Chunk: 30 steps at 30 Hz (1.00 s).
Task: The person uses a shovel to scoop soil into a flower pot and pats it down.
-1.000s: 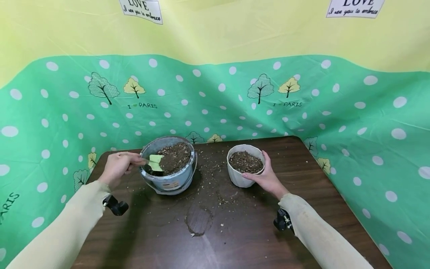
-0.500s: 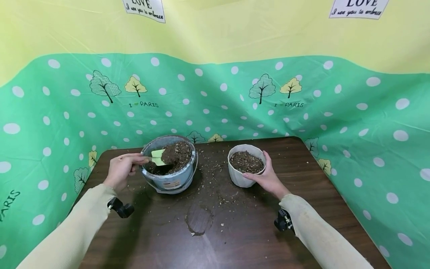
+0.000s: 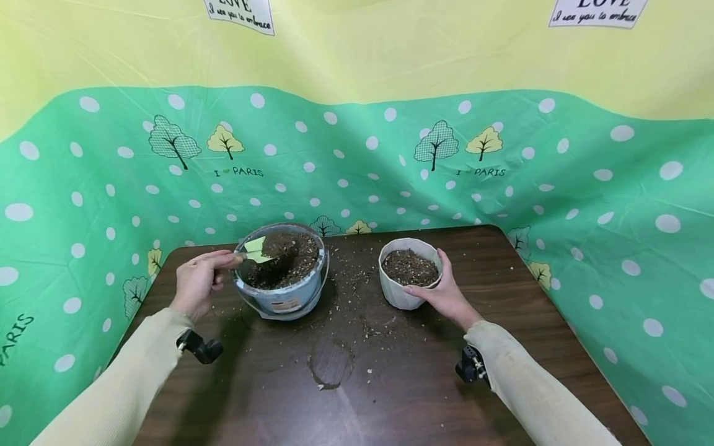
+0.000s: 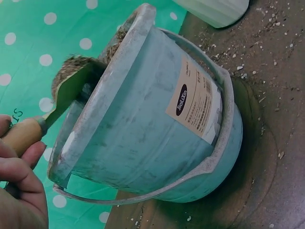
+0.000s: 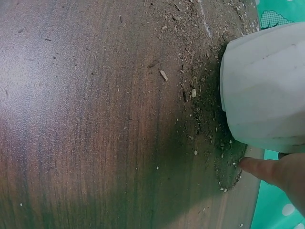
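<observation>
My left hand (image 3: 198,282) grips the wooden handle (image 4: 24,136) of a green hand trowel (image 3: 256,249). A heap of dark soil (image 4: 71,71) rides on the trowel's blade, which is at the rim of a blue-grey bucket (image 3: 259,296). Loose potting soil (image 3: 304,260) fills much of the bucket, with a dark hollow below the blade. My right hand (image 3: 449,300) holds a white faceted plant pot (image 3: 397,295) from its right side, thumb at the near rim and fingers around the back. Dark soil (image 3: 409,267) lies inside the pot, below its rim.
Crumbs of soil (image 3: 357,282) are strewn on the brown wooden table (image 3: 401,396) between bucket and pot. A ring of dirt (image 3: 330,385) marks the table in front. The bucket's handle (image 4: 205,167) hangs down its side. Behind stands a green and yellow cloth (image 3: 334,155).
The trowel has gone from digging in the soil to rising above it with a heap on its blade, leaving a hollow. The right hand and pot stay in place.
</observation>
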Each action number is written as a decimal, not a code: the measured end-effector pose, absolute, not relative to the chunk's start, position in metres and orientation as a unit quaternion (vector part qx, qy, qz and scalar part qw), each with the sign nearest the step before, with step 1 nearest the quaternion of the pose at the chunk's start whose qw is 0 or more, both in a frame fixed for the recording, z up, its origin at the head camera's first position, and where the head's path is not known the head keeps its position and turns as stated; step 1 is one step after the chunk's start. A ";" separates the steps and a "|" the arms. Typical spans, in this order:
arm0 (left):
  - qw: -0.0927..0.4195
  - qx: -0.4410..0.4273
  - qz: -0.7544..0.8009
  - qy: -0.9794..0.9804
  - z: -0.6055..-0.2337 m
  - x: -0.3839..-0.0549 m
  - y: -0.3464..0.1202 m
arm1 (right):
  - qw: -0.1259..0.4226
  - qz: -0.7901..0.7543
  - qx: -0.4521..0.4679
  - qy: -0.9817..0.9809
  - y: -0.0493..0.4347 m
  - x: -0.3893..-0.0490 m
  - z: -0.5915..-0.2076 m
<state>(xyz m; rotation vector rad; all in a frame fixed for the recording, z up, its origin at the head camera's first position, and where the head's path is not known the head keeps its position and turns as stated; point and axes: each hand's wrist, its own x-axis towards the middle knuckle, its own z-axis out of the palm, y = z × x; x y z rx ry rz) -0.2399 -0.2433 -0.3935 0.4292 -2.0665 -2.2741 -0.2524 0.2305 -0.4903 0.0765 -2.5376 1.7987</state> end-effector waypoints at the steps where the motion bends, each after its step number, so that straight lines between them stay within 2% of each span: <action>1: 0.024 0.141 -0.735 -0.663 -0.393 -0.239 -0.243 | 0.015 0.578 0.024 -0.816 0.230 -0.252 -0.490; 15: 0.052 0.109 -0.766 -0.632 -0.392 -0.232 -0.231 | 0.013 0.580 0.023 -0.814 0.231 -0.251 -0.489; 30: 0.032 0.100 -0.753 -0.650 -0.379 -0.234 -0.197 | 0.008 0.583 0.023 -0.812 0.231 -0.249 -0.488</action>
